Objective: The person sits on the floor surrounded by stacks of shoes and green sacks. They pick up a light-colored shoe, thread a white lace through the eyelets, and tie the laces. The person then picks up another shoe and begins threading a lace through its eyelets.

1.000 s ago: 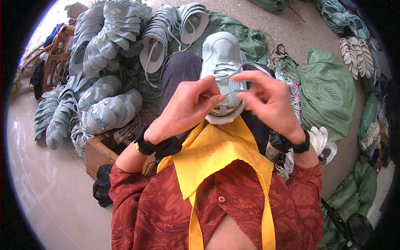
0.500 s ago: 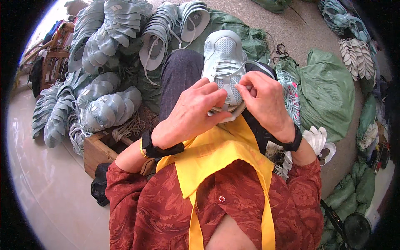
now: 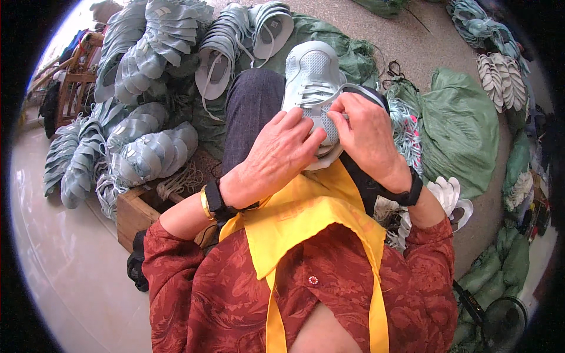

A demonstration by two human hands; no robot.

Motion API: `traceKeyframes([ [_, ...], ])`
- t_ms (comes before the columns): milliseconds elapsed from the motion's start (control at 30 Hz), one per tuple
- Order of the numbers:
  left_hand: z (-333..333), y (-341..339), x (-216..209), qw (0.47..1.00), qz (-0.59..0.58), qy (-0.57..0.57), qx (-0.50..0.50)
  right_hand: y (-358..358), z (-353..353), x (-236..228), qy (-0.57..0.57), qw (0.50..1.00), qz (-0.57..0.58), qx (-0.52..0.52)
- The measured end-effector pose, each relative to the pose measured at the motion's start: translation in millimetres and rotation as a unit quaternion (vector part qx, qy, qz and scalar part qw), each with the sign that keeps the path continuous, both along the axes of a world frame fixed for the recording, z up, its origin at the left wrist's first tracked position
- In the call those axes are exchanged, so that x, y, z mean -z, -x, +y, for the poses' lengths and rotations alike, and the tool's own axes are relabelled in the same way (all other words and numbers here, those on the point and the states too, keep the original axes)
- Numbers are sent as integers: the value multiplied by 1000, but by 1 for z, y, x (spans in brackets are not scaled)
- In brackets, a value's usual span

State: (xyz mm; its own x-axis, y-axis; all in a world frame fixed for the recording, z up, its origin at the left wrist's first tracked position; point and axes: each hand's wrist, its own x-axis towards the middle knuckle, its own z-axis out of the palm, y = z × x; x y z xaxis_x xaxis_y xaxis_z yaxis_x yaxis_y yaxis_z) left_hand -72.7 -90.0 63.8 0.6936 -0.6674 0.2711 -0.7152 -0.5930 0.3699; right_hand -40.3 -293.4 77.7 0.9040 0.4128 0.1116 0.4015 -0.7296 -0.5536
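Note:
A pale blue-grey sneaker upper (image 3: 313, 67) rests on my lap, toe pointing away from me. Its white-blue shoelace (image 3: 364, 88) crosses the front in several rows, and a loose length loops out to the right. My left hand (image 3: 281, 144) is closed on the left edge of the lacing, fingers curled and pressed against the upper; its fingertips are partly hidden. On the other side, my right hand (image 3: 368, 132) pinches thumb and forefinger together beside the eyelets, with the lace running into its grip.
Stacks of nested blue-grey uppers (image 3: 147, 156) lie at the left, others (image 3: 226, 47) ahead. A wooden box (image 3: 138, 215) stands by my left forearm. Right of my knee are bundled laces (image 3: 406, 132), a green sack (image 3: 462, 135) and white shoe parts (image 3: 450, 197).
My left hand has turned slightly, and its thumb has gone from view under the fingers. My right hand has shifted a little up and left, still pinching the lace.

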Motion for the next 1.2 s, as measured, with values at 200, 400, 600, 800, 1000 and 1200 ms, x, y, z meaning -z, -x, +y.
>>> traceKeyframes([
  [200,-5,4,7,1000,-19,-16,16,-6,-3,-2,-14,999,29,-38],
  [400,-3,5,-6,999,-29,16,24,-7,2,2,-17,1000,21,6],
  [600,-5,10,-6,999,-23,31,9,-11,11,-5,-110,989,89,37],
  [800,-4,13,-6,998,-23,53,-5,-17,3,5,-166,964,199,52],
  [1000,-3,13,-5,997,-38,65,-11,-34,2,-8,-93,938,335,13],
  [1200,2,13,-6,988,25,141,-50,-32,-3,-3,-216,879,422,58],
])
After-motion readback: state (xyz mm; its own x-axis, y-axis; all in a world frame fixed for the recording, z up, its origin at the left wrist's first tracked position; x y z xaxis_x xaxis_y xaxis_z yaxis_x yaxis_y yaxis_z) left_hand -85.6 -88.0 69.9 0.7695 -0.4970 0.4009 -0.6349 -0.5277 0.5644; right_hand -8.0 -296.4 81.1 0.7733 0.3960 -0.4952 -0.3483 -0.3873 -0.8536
